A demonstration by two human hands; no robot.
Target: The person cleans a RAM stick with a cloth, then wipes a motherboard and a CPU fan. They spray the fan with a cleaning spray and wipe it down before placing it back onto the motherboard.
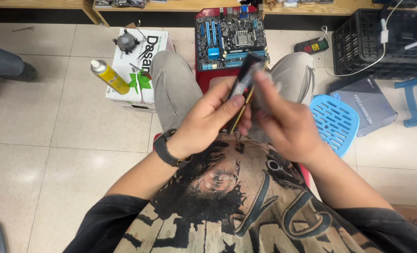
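Observation:
My left hand grips a long dark memory module with a gold edge, holding it up over my lap. My right hand is blurred and lies against the module's right side, fingers rubbing along it. Beyond my knees a computer motherboard with blue slots rests on a red stool. A dark watch sits on my left wrist.
A yellow spray can and a round cooler fan lie on a white cardboard box at left. A blue plastic stool, a grey box, a black crate and a power strip are at right.

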